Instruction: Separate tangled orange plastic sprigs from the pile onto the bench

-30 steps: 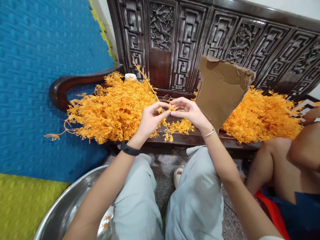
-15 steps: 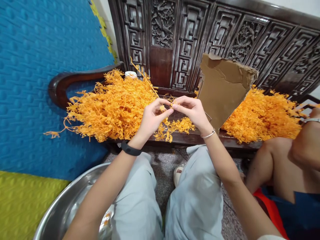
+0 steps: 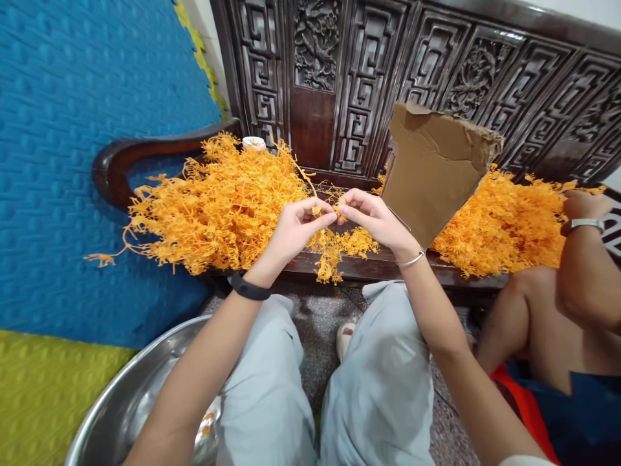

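Observation:
My left hand pinches a thin orange plastic strand with small flower-like tips, part of which hangs over the bench edge. Close beside it, fingertips nearly meeting, my right hand is closed in a pinch on the same strand. What exactly lies between the fingertips is too small to make out. A large tangled pile of orange strands rests on the bench to the left of my hands. Just behind and below my fingers lies a small orange heap.
A cardboard sheet stands on the dark carved bench, with another orange pile right of it. Another person's hand is at that pile. A metal basin sits at lower left; a white container stands behind the left pile.
The strand's upper stem has dropped from upright to a low curve, and its hanging tips sit slightly lower. My right hand shifted slightly right. The other person's hand came into view.

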### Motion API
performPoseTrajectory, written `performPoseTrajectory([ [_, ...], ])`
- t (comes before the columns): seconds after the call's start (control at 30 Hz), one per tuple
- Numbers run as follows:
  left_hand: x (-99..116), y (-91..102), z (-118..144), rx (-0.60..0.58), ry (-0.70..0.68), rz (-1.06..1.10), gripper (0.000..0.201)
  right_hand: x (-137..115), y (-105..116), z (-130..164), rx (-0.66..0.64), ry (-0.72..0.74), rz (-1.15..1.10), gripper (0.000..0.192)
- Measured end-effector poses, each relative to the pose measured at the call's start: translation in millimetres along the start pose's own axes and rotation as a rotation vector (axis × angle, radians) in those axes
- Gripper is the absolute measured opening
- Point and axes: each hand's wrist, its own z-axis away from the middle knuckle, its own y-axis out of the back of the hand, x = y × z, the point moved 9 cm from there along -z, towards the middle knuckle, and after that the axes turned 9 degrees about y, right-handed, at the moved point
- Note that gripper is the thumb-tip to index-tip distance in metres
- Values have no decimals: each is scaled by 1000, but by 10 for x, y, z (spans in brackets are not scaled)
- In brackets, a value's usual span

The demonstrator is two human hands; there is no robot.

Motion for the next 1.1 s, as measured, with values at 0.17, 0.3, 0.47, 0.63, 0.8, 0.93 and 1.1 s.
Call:
performPoseTrajectory([
  [0.17, -39, 28, -4, -17, -8, 24, 17, 10, -36, 6, -45, -23, 2, 23],
  [0.3, -47, 10, 2, -55, 9, 35, 15, 41, -81, 5, -79, -56, -91, 24],
  [0.47, 42, -117, 48, -176, 27, 63, 15, 98, -83, 2, -82, -61, -219, 24],
  [0.63, 103, -158, 73, -204, -3, 39, 16, 135, -87, -2, -83, -62, -299, 24],
  [0.8, 78, -163, 69, -240, 23, 206, 19, 79, -156, -4, -87, -53, -425, 24],
  [0.93, 12, -172, 50, -266, 104, 340, 21, 104, -185, -18, -59, -70, -438, 28],
  [1.1, -60, -193, 12, -304, 158, 449, 24, 119, -227, -55, -23, -57, -525, 30],
])
